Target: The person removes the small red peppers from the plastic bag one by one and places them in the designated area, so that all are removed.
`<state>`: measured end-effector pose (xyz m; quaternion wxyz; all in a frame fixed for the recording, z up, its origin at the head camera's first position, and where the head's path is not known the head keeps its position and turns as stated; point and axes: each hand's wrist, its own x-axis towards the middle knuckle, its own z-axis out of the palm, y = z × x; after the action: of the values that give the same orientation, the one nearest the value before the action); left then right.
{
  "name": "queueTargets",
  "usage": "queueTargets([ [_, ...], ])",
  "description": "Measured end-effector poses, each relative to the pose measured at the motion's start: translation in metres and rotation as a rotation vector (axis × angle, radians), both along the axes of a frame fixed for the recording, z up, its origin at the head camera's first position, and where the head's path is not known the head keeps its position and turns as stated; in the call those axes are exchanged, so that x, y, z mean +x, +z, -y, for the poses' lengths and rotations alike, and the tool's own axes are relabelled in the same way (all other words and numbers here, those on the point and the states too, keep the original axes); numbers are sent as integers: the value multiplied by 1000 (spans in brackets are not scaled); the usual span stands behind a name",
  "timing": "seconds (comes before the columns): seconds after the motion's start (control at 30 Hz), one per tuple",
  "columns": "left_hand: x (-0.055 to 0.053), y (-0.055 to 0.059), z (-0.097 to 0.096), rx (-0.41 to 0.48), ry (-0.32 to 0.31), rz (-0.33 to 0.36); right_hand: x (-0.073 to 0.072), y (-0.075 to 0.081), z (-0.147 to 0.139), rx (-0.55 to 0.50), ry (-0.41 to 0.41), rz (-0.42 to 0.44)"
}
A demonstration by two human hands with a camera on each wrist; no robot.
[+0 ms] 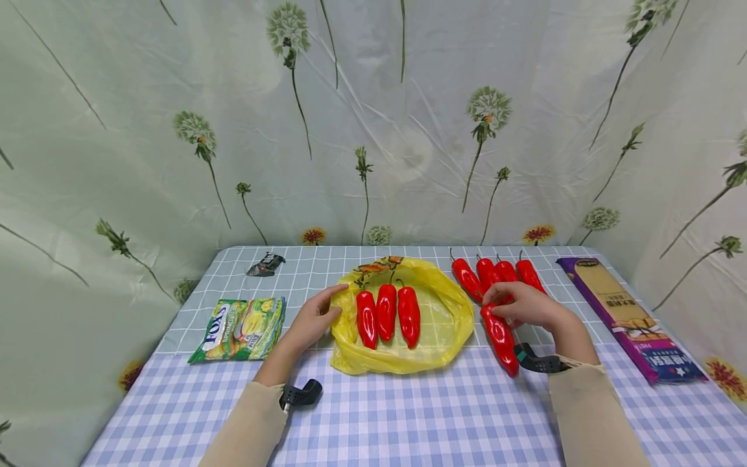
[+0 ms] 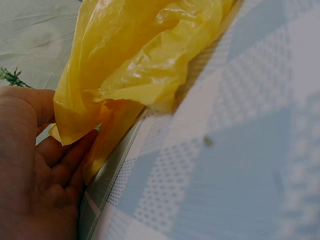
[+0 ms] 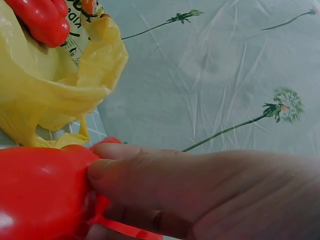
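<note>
My left hand (image 1: 315, 318) touches the left rim of a yellow plastic bag (image 1: 379, 365), thumb and index finger apart. In the left wrist view a fold of the bag (image 2: 145, 65) covers the tips of that hand (image 2: 50, 165). Three glossy red chili peppers (image 1: 386, 312) lie side by side inside the opened bag, stems pointing away. Right of the bag, my right hand (image 1: 531, 305) pinches another red chili pepper (image 1: 500, 340) by its stem end, its tip pointing towards me. The right wrist view shows the thumb of the hand (image 3: 200, 185) against this pepper (image 3: 40, 192).
Several more red peppers (image 1: 467, 279) lie behind my right hand. A purple noodle-like packet (image 1: 630, 318) lies at the right edge. On the left are a green FOX'S bag (image 1: 240, 329) and a small black wrapper (image 1: 266, 264). A checked cloth (image 1: 373, 421) covers the table; a floral curtain (image 1: 408, 130) hangs behind.
</note>
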<state>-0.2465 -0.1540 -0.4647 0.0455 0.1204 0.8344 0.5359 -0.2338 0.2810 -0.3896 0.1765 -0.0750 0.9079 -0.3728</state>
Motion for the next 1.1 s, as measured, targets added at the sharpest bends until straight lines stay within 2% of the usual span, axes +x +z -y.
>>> queueTargets([
  [0.43,0,1,0,-1,9,6,1,-5,-1,18,35,23],
  [0.83,-1,0,0,-4,2,0,2,0,-3,65,22,10],
  [0.93,1,5,-2,-4,2,10,2,2,-2,73,26,-21],
  [1.1,12,22,-6,2,-6,23,1,6,4,95,30,-115],
])
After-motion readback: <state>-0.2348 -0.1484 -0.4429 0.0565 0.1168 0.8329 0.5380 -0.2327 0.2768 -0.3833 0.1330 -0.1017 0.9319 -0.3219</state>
